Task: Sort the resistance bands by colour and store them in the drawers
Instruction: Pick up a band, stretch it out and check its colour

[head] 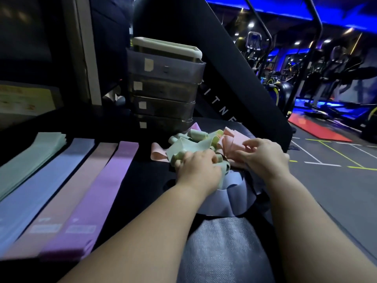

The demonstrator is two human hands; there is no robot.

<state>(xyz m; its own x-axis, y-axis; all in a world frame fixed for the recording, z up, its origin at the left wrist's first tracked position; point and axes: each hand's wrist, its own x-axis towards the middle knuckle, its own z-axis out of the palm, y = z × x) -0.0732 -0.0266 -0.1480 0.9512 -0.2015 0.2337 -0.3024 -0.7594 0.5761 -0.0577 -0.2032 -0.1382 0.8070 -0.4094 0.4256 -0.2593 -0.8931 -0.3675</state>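
Observation:
A tangled pile of resistance bands [195, 144] lies on the dark bench in front of me, with green, pink and blue loops mixed. My left hand [199, 167] grips green bands in the pile. My right hand [263, 156] pinches a pink band [230, 142] at the pile's right side. A blue band [220, 201] hangs below my left wrist. To the left lie four flat sorted stacks: green [34, 156], blue [44, 184], pink [69, 190] and purple [102, 193]. A smoky drawer unit [163, 88] with labelled drawers stands behind the pile.
A white-lidded box [167, 48] sits on top of the drawer unit. A black slanted machine frame [234, 78] rises at the right of it. A grey padded cushion [222, 248] lies under my arms. Gym floor with painted lines [334, 160] drops off at the right.

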